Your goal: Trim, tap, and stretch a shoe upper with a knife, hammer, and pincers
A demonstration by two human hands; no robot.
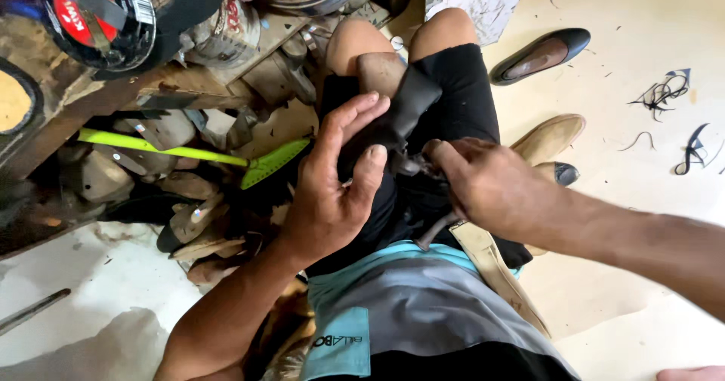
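Centrally, left hand (332, 192) clasps black shoe (393, 117) on lap; right hand (483, 185) grips tool (434, 230) beside it. Beyond: cluttered wooden bench (91, 86), pale floor (642, 162), loose shoes (540, 52).

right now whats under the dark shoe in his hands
The dark shoe rests on the lap, over black shorts, with bare knees beyond. The left hand and right hand cover its lower part.

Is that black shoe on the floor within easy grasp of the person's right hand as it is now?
Probably not: the right hand is gripping a tool at the dark shoe on the lap, while the black shoe lies apart, beyond the knee.
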